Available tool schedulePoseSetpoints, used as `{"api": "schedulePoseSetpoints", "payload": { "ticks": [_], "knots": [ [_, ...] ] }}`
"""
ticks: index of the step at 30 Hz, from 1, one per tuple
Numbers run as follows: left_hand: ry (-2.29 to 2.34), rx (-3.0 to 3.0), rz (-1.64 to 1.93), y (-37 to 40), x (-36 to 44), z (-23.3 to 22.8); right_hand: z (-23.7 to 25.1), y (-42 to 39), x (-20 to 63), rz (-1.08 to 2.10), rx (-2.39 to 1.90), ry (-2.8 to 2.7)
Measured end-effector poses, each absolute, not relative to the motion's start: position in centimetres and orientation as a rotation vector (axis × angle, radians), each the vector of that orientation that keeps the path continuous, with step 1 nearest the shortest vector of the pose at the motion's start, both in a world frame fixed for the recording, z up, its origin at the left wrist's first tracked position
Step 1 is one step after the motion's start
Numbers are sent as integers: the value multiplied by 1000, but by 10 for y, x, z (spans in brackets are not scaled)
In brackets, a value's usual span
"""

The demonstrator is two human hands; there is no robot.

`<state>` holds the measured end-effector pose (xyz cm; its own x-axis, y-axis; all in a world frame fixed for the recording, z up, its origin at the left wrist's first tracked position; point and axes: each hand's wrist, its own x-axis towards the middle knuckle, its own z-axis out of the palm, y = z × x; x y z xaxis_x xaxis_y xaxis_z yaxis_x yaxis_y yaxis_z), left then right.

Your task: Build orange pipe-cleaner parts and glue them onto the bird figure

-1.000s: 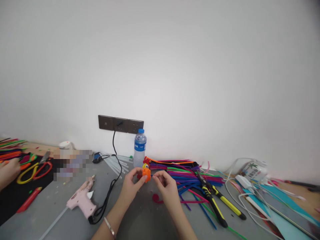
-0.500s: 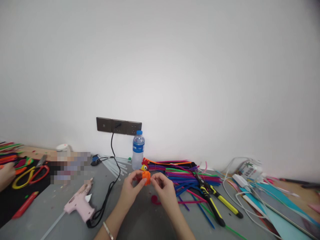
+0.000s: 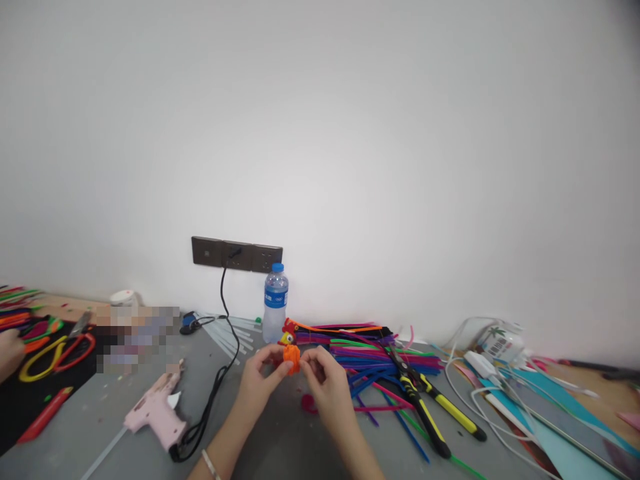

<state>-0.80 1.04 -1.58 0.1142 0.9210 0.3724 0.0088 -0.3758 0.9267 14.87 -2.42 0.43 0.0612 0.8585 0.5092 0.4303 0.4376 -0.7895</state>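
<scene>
A small chicken figure (image 3: 291, 357) made of fuzzy pipe cleaner is held up over the grey table. Its body is a bunched orange coil, and its head has a red comb, a yellow beak and a round eye. My left hand (image 3: 261, 381) grips the body from the left, thumb in front. At the body's right edge, the thumb and fingertips of my right hand (image 3: 327, 381) pinch together; the exact bit between them is too small to make out. Behind my right hand lies a magenta pipe cleaner with a curled end (image 3: 309, 403).
Many pipe cleaners (image 3: 370, 367) and yellow-black pliers (image 3: 425, 403) lie to the right, near white cables (image 3: 453, 373). A water bottle (image 3: 275, 307) stands against the wall. A pink glue gun (image 3: 157, 413), scissors (image 3: 75, 350) and another person's hand (image 3: 10, 353) are on the left.
The view has shifted slightly. Both hands stay at the chicken figure, with the right fingers still pinched at its edge and only slightly moved.
</scene>
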Motion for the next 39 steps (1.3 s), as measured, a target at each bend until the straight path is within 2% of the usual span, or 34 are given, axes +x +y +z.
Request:
{"api": "schedulePoseSetpoints", "payload": {
  "ticks": [14, 22, 30, 39],
  "knots": [
    [976, 1567, 1382, 10, -7, -12, 5, -27, 148, 374, -1162, -1613],
    [953, 1517, 1393, 8, -9, -10, 10, -29, 147, 419, -1141, -1551],
    [867, 1206, 1441, 5, -7, 0, 10, -25, 150, 527, -1158, -1310],
    [831, 1252, 1409, 5, -5, -1, 4, -24, 145, 464, -1136, -1444]
  ]
}}
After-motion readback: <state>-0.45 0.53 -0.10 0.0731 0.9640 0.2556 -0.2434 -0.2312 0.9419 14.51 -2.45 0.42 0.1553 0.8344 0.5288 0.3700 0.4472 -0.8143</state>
